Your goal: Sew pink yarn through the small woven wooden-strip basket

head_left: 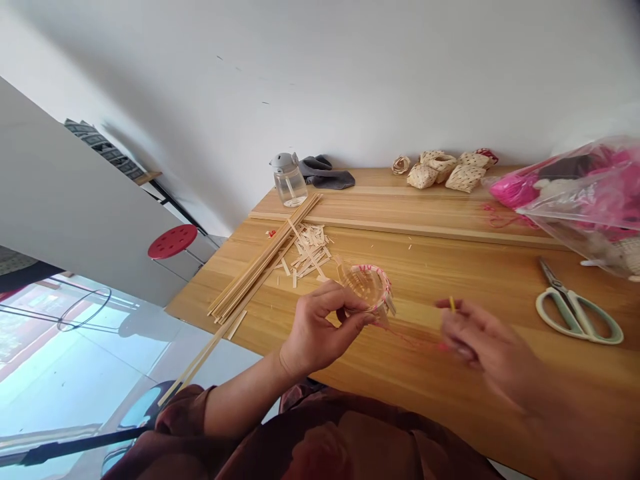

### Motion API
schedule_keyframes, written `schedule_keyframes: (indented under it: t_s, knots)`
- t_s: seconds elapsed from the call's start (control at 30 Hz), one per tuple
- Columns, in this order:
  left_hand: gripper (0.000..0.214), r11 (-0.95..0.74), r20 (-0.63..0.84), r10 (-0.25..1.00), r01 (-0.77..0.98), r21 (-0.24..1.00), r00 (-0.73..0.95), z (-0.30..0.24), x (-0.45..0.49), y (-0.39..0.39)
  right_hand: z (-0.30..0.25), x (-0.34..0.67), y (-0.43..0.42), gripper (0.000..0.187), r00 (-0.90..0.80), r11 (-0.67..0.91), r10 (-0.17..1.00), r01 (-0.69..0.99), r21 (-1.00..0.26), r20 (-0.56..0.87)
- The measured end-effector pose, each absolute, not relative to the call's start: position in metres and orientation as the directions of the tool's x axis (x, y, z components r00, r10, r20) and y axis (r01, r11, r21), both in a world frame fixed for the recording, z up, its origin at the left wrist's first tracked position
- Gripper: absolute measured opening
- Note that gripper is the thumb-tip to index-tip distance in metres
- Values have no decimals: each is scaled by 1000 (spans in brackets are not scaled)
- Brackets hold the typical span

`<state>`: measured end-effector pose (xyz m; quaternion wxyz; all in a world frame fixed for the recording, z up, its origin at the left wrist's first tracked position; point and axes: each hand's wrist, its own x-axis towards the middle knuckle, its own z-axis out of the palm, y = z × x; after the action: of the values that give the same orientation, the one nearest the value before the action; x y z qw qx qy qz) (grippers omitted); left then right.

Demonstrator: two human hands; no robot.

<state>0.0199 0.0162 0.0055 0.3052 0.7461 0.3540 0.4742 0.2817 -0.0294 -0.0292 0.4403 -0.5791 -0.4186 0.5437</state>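
While the left hand (323,330) pinches one small woven basket (369,287) above the counter (500,280), the right hand (483,337), raised to its right, pinches a single thin strip (452,304); one pair of scissors (564,291) lies further right.

The left hand (323,330) is gripping a small woven bamboo basket (369,288), the right hand (485,340) is pinching a bamboo strip (452,304) beside it, and scissors (564,293) are lying well right of the basket.

smooth wood tabletop (450,280), rough pale bamboo strips (255,267), clear plastic bag (565,207)
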Motion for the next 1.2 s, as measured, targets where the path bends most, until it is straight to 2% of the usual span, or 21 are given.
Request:
schedule_keyframes:
  t_s: [0.07,0.13,0.2,0.3,0.43,0.53,0.63,0.8,0.87,1.07,1.17,1.2]
  knots:
    - [10,-639,562,765,253,727,315,9,22,15,-30,254,-34,66,-125,-345,931,-7,-938,-342]
    - [9,-678,607,733,258,688,308,11,22,14,-30,236,-40,56,-316,-356,874,98,-929,-368]
    - [8,-683,622,730,265,681,283,11,22,13,-25,225,-48,50,-388,-188,882,232,-954,-268]
    - [13,-617,568,786,252,746,243,10,21,11,-7,219,-60,52,-408,185,913,391,-901,11]
    - [23,-344,318,924,96,934,214,7,24,6,6,212,-68,38,-526,541,811,504,-674,258]
    - [33,-82,95,969,-64,995,230,3,28,4,-1,206,-68,31,-572,675,736,583,-452,362]
    - [35,69,-28,963,-145,987,267,-1,30,4,-12,202,-66,26,-592,672,741,666,-325,319]
    - [31,153,-110,958,-150,977,266,-6,33,3,-15,200,-58,20,-581,569,813,802,-183,-19]
    - [31,167,-123,957,-154,974,262,-7,34,2,-13,198,-54,22,-549,532,832,831,-166,-78]
    - [34,157,-133,971,-113,981,198,-3,36,1,-16,197,-59,20,-519,490,852,837,-246,-69]
    - [35,137,-98,972,-171,976,215,-1,33,4,-14,211,-72,14,-438,403,899,805,-436,23]
    - [37,134,-91,971,-184,974,223,-1,31,6,-11,217,-77,21,-394,374,916,780,-502,71]
